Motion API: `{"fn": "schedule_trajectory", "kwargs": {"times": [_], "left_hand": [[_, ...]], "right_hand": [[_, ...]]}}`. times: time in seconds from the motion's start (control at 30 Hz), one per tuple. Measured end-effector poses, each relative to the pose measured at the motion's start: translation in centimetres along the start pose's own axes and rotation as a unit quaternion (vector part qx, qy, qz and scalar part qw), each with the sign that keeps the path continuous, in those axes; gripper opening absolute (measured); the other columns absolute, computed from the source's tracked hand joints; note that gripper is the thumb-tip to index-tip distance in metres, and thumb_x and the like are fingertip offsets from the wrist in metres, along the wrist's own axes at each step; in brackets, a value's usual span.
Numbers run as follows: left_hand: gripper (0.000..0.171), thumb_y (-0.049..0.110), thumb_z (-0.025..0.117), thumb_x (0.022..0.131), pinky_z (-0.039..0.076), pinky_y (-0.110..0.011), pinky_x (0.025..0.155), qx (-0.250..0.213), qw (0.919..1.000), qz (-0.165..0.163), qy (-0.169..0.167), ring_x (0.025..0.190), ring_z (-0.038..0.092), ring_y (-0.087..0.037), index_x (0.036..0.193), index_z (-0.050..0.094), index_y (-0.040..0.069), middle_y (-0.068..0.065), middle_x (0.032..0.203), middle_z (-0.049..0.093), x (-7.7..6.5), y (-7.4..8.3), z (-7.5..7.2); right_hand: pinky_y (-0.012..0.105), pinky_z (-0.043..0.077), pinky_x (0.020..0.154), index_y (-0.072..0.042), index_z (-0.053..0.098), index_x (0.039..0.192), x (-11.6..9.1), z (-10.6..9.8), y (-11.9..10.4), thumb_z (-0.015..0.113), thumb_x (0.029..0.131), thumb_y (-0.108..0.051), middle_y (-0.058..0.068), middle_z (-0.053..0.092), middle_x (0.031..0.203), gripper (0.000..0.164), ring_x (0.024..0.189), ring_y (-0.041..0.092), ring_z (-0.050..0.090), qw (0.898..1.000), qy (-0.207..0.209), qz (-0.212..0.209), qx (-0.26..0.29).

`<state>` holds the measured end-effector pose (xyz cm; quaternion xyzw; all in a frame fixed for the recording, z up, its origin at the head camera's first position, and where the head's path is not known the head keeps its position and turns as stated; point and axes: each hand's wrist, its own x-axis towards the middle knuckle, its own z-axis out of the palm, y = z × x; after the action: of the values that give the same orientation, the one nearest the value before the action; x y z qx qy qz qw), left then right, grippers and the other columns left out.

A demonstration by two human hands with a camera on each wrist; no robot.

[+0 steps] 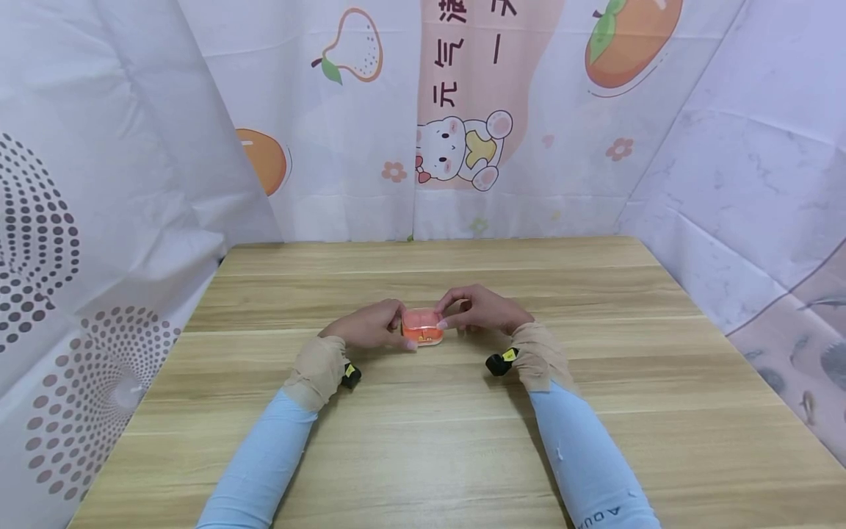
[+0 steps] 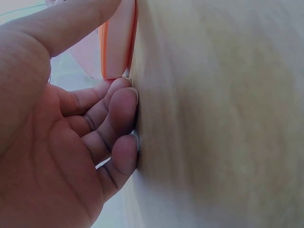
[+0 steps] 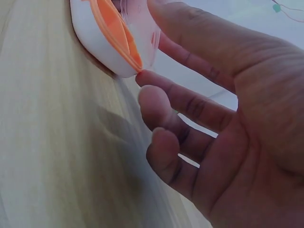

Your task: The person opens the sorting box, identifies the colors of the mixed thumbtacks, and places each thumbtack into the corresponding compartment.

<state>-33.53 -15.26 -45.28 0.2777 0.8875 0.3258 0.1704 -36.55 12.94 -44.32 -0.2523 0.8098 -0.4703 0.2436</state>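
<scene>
A small orange-and-white box with a see-through lid (image 1: 423,323) lies on the table between the hands. My left hand (image 1: 370,325) holds its left end, thumb along the near side and fingers behind; in the left wrist view the fingertips meet the box's end (image 2: 116,47). At the right end, my right hand (image 1: 485,308) pinches the clear lid (image 3: 142,28) between thumb and fingers. In the right wrist view the lid stands raised from the white body (image 3: 92,35), and orange inner parts (image 3: 114,28) show. The right hand's other fingers curl loosely above the table.
The wood-grain table (image 1: 423,441) spreads out around the hands. A printed curtain (image 1: 344,147) hangs at the back, with pale cloth (image 1: 760,184) along the right side and dotted cloth (image 1: 99,294) on the left. Both wrists carry black cameras on tan wraps.
</scene>
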Motion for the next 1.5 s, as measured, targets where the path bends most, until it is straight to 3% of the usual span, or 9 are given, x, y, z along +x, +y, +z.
{"fn": "schedule_trajectory", "kwargs": {"times": [0.37, 0.67, 0.9, 1.13, 1.5], "left_hand": [[0.053, 0.037, 0.086, 0.085, 0.04, -0.03, 0.07, -0.004, 1.0, 0.0, 0.003, 0.08, 0.046, -0.016, 0.115, 0.055, 0.007, -0.006, 0.093, 0.052, -0.33, 0.25, -0.1], [0.054, 0.036, 0.086, 0.086, 0.041, -0.03, 0.069, 0.002, 1.0, 0.007, 0.002, 0.08, 0.047, -0.016, 0.119, 0.055, 0.005, -0.007, 0.093, 0.053, -0.25, 0.24, -0.13], [0.054, 0.036, 0.086, 0.086, 0.041, -0.031, 0.069, -0.003, 1.0, 0.005, 0.0, 0.08, 0.048, -0.016, 0.117, 0.055, 0.005, -0.008, 0.094, 0.054, -0.18, 0.08, -0.04], [0.044, 0.036, 0.079, 0.092, 0.044, -0.03, 0.067, 0.01, 0.9999, 0.011, 0.008, 0.077, 0.05, -0.015, 0.113, 0.055, 0.007, -0.006, 0.093, 0.055, 0.02, -0.16, 0.07], [0.045, 0.037, 0.078, 0.093, 0.046, -0.03, 0.066, 0.024, 0.9996, 0.001, 0.012, 0.075, 0.052, -0.014, 0.117, 0.055, 0.006, -0.006, 0.093, 0.056, -0.2, 0.55, -0.12]], "right_hand": [[0.032, 0.047, 0.058, -0.017, 0.072, 0.118, 0.16, 0.32, 0.04, 0.087, 0.086, -0.024, 0.011, 0.064, 0.077, 0.036, 0.062, 0.023, 0.055, 1.0, -0.002, -0.012, -0.023], [0.031, 0.051, 0.063, -0.015, 0.07, 0.122, 0.53, 0.61, 0.17, 0.085, 0.087, -0.017, 0.008, 0.065, 0.11, 0.039, 0.067, 0.019, 0.054, 0.999, -0.002, -0.023, -0.048], [0.035, 0.053, 0.067, -0.013, 0.068, 0.125, 0.68, 0.67, 0.53, 0.086, 0.086, -0.018, 0.006, 0.066, 0.118, 0.044, 0.073, 0.022, 0.056, 0.998, -0.006, -0.034, -0.059], [0.036, 0.054, 0.077, -0.014, 0.058, 0.142, 0.67, 0.79, 0.38, 0.084, 0.088, -0.015, 0.009, 0.062, 0.124, 0.061, 0.093, 0.025, 0.062, 0.998, -0.018, -0.032, -0.059], [0.032, 0.052, 0.074, -0.011, 0.058, 0.144, 0.49, 0.74, -0.19, 0.084, 0.088, -0.019, 0.008, 0.064, 0.124, 0.062, 0.088, 0.023, 0.058, 0.997, -0.029, -0.015, -0.067]]}}
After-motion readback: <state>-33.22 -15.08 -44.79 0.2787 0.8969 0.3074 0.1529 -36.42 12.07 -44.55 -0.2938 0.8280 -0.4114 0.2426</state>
